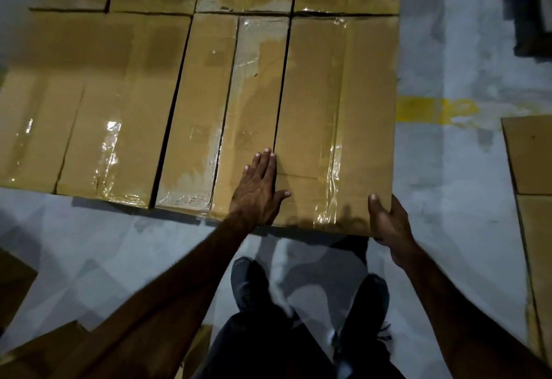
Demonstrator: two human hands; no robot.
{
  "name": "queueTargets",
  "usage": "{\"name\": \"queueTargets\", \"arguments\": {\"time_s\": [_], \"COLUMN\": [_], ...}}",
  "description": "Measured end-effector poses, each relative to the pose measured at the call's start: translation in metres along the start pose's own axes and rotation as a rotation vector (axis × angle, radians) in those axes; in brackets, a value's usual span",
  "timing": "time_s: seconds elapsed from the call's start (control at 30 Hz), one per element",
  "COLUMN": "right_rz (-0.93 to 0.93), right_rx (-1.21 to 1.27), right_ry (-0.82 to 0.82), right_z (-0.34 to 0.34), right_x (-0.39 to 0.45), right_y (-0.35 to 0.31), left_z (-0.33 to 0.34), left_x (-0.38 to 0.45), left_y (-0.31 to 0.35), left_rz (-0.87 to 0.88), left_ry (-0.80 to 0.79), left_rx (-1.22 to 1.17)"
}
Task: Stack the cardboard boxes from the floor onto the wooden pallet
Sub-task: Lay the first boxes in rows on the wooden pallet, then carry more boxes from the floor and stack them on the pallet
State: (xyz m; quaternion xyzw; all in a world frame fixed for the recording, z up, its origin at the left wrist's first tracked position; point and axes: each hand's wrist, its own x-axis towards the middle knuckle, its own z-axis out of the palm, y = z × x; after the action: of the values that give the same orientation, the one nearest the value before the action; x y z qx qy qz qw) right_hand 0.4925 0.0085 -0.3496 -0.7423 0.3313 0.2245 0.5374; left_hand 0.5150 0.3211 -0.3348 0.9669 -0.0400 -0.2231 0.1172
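The nearest right-hand cardboard box (pixel 337 115) lies in a flat layer of taped boxes (pixel 119 103), its long side tight against its neighbour with only a thin dark seam between them. The left hand (pixel 259 189) rests flat on top, fingers straight and together, lying along that seam near the box's front edge, thumb spread toward the right. The right hand (pixel 386 218) grips the box's near right corner: the thumb sits on the top face, while the fingers curl under the front edge and are hidden there.

The wooden pallet cannot be seen; the layer of boxes covers whatever is beneath it, and only shadow shows under the front edge. The far row of boxes is cut off by the top of the frame, and the leftmost boxes run out past the left edge.

Below the box, two dark shoes (pixel 310 292) stand on the grey floor (pixel 448 199). To its right, a worn yellow line (pixel 436 109) crosses the floor, and further cardboard (pixel 528 154) is cut off at the frame's edge. More cardboard at lower left is blurred.
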Motion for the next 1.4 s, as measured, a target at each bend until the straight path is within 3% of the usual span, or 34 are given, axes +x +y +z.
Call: {"name": "queueTargets", "arguments": {"time_s": [0.13,0.27,0.37,0.57,0.77,0.9,1.13,1.4], "right_rz": [0.034,0.08,0.057,-0.12,-0.221,-0.28,-0.411,-0.514], "right_rx": [-0.094,-0.081,-0.093,-0.115,-0.119,-0.101,-0.179,-0.301], "right_ry": [-0.014,-0.008,-0.071,-0.165,-0.217,-0.218,-0.274,-0.38], "right_z": [-0.02,-0.047,-0.071,-0.119,-0.156,-0.159,-0.152,-0.105], "right_x": [-0.021,-0.082,-0.149,-0.265,-0.327,-0.353,-0.383,-0.413], "right_y": [-0.015,-0.04,-0.076,-0.156,-0.209,-0.243,-0.293,-0.325], "left_z": [-0.019,-0.047,-0.092,-0.176,-0.253,-0.286,-0.316,-0.313], "left_x": [-0.028,-0.096,-0.159,-0.258,-0.303,-0.313,-0.342,-0.385], "left_y": [0.012,0.033,0.065,0.121,0.166,0.19,0.216,0.174], "left_rz": [-0.005,0.101,-0.017,-0.067,-0.131,-0.118,-0.245,-0.446], "left_ry": [-0.079,-0.05,-0.077,0.098,0.219,0.295,0.43,0.558], "left_rx": [-0.119,-0.167,-0.345,-0.586,-0.701,-0.708,-0.831,-0.947]}}
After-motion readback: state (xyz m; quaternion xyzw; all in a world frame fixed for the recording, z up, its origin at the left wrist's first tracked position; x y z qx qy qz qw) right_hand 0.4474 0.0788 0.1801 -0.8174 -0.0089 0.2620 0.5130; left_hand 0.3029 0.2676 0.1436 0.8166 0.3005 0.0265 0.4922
